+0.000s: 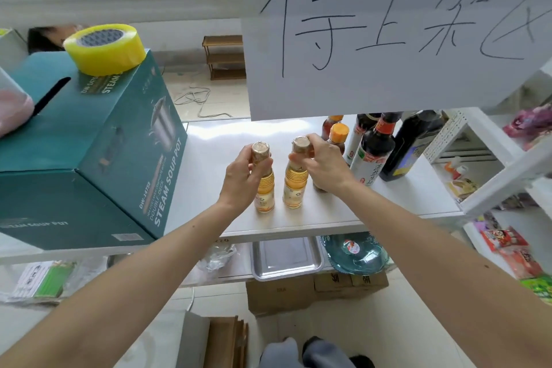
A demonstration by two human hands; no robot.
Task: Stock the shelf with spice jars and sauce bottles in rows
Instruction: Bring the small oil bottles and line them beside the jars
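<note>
White shelf (209, 164) carries a teal steam-pot box (98, 158) at left and dark sauce bottles (376, 152) at right. Between them, two amber bottles stand upright, near each other. Left hand (239, 176) pinches the left amber bottle (264, 188) at its neck; right hand (322, 161) pinches the right amber bottle (295, 185) at its cap.

Item: teal carton (89, 158), on which we read "DW-1475B", "DOUBLE-DECK" and "STEAM SOUP POT". Item: white paper sign (388, 33), on which we noted large handwritten Chinese characters. Bottle labels were too small to read.
</note>
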